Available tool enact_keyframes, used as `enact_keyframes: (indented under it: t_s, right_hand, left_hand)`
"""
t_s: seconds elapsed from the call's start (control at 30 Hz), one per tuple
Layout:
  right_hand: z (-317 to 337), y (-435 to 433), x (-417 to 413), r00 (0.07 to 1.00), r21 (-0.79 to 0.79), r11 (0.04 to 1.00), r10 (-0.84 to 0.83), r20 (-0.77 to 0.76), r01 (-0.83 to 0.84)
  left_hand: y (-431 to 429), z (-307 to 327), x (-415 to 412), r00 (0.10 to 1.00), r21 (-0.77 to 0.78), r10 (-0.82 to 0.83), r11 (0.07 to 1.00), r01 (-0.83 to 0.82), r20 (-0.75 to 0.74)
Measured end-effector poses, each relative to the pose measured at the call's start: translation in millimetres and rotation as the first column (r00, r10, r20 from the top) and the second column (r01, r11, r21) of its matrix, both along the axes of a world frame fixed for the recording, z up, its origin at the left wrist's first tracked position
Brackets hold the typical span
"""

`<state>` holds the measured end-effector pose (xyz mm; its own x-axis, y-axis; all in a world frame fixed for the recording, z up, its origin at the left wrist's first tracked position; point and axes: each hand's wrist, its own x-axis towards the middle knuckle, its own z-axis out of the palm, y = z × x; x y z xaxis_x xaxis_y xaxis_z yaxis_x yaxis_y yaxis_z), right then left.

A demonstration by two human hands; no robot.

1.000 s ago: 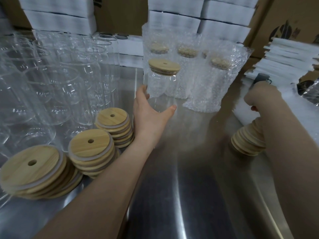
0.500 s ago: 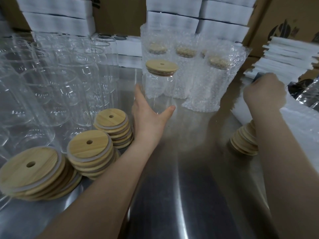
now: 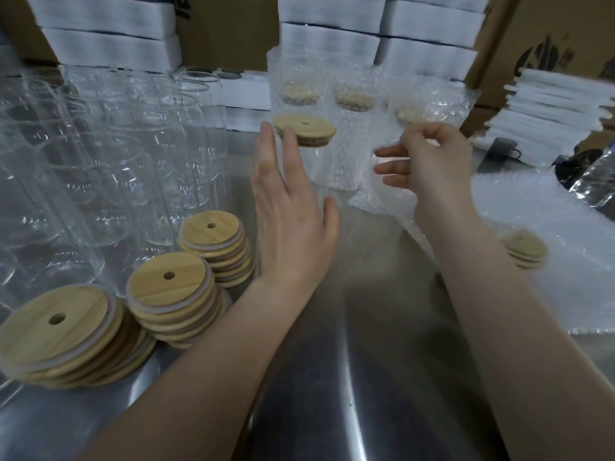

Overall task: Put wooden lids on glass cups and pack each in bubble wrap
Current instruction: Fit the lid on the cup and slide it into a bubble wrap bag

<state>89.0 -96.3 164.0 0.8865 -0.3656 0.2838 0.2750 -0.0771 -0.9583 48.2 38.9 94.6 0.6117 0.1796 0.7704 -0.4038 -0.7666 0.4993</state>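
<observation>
On the near left of the table (image 3: pixel 366 361), lid stacks (image 3: pixel 166 287) stand. Beyond, the left hand (image 3: pixel 289 221), fingers straight and spread, flanks the lidded cup (image 3: pixel 306 131). The right hand (image 3: pixel 432 164) pinches a bubble bag (image 3: pixel 372 197) just beside it. Best to steady the cup and open the bag's mouth wide first. The carton (image 3: pixel 549 38) logo behind shows no readable words.

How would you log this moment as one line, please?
step: bagging | glass cup: lidded, unwrapped, upright | left hand: open beside cup | right hand: pinches bubble wrap beside it
</observation>
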Motion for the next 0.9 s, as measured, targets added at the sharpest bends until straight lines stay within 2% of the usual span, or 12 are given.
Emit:
enact_keyframes:
  t_s: [0.23, 0.3, 0.37, 0.4, 0.5, 0.53, 0.6, 0.7, 0.8, 0.83, 0.9]
  right_hand:
    - [-14.8, -0.5, 5.7, 0.979, 0.276, 0.941, 0.203, 0.003, -0.196]
    - [-17.2, -1.0, 6.8, 0.966, 0.342, 0.906, 0.256, 0.024, -0.248]
    - [-20.2, 0.3, 7.3, 0.955, 0.399, 0.871, 0.293, 0.044, -0.285]
    - [-21.8, 1.1, 7.1, 0.950, 0.418, 0.857, 0.307, 0.055, -0.301]
    - [-25.8, 1.9, 7.1, 0.937, 0.443, 0.829, 0.339, 0.087, -0.341]
    - [-26.4, 2.3, 7.1, 0.932, 0.450, 0.820, 0.350, 0.096, -0.354]
    - [-27.5, 2.6, 7.4, 0.925, 0.463, 0.805, 0.364, 0.108, -0.370]
    - [-30.6, 0.7, 8.2, 0.922, 0.457, 0.805, 0.370, 0.114, -0.379]
    - [-33.8, -2.1, 9.0, 0.913, 0.395, 0.827, 0.398, 0.093, -0.401]
    - [-35.1, -2.3, 9.1, 0.917, 0.339, 0.856, 0.394, 0.064, -0.391]
    - [-37.4, -0.8, 7.1, 0.950, 0.098, 0.946, 0.312, -0.024, -0.308]
  left_hand:
    - [-8.4, 6.4, -10.6, 0.983, 0.074, -0.017, 0.997, 0.004, 0.182]
    - [-11.3, 5.9, -13.1, 0.979, 0.063, -0.077, 0.996, 0.066, 0.189]
    - [-14.9, 7.4, -18.4, 0.982, -0.002, -0.176, 0.984, 0.176, 0.070]
    - [-16.8, 8.5, -21.0, 0.977, -0.048, -0.207, 0.978, 0.205, -0.050]
    - [-19.6, 5.9, -19.9, 0.899, -0.056, -0.182, 0.983, 0.174, -0.398]
    - [-19.6, 5.1, -19.1, 0.879, -0.042, -0.165, 0.986, 0.164, -0.447]
    - [-20.0, 4.3, -18.2, 0.882, -0.024, -0.151, 0.987, 0.157, -0.447]
    - [-20.5, 2.3, -16.4, 0.908, -0.027, -0.191, 0.980, 0.196, -0.374]
    - [-20.9, 0.9, -14.6, 0.909, -0.134, -0.266, 0.963, 0.235, -0.320]
    - [-21.5, 0.6, -14.3, 0.907, -0.176, -0.289, 0.953, 0.245, -0.306]
    - [-22.3, 0.4, -14.2, 0.903, -0.271, -0.329, 0.928, 0.255, -0.276]
